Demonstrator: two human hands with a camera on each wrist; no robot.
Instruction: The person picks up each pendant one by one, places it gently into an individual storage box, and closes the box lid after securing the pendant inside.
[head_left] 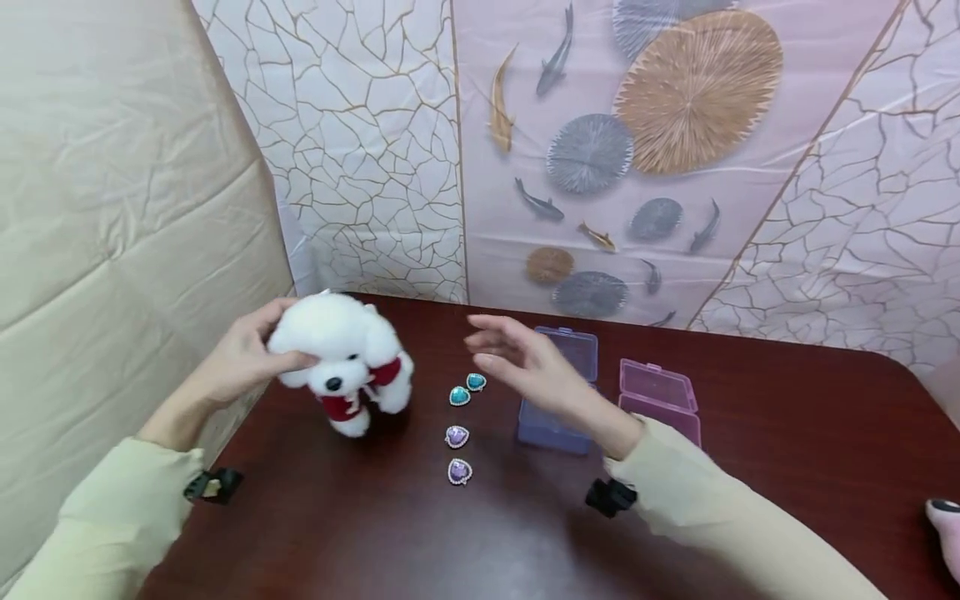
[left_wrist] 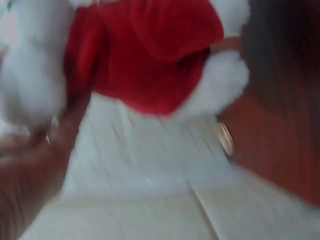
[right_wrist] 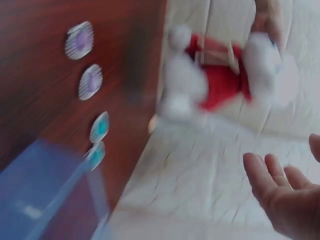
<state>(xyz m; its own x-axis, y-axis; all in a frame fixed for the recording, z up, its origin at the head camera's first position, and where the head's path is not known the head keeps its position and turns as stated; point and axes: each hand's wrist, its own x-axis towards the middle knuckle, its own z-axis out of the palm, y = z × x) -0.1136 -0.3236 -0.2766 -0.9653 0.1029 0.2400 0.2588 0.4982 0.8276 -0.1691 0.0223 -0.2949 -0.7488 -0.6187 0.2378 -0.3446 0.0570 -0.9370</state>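
My left hand [head_left: 243, 354] grips a white plush dog [head_left: 322, 321] in a red outfit by its head, thumb on the near side. In the right wrist view the dog [right_wrist: 222, 80] appears lifted off the table. The left wrist view is blurred and shows its red clothing [left_wrist: 150, 55] close up. My right hand [head_left: 536, 367] hangs in the air with fingers apart, holding nothing, partly covering a blue plastic box [head_left: 555, 429] with its lid raised. Between the hands lie two teal heart gems [head_left: 460, 396] and two purple heart gems [head_left: 459, 472], each edged with small stones.
A pink plastic box [head_left: 660, 387] with its lid up stands right of the blue one, partly behind my right forearm. A pink item [head_left: 947, 533] is cut off at the right edge. Cloth-covered walls [head_left: 360, 167] border the dark red-brown table [head_left: 375, 533] behind and at left.
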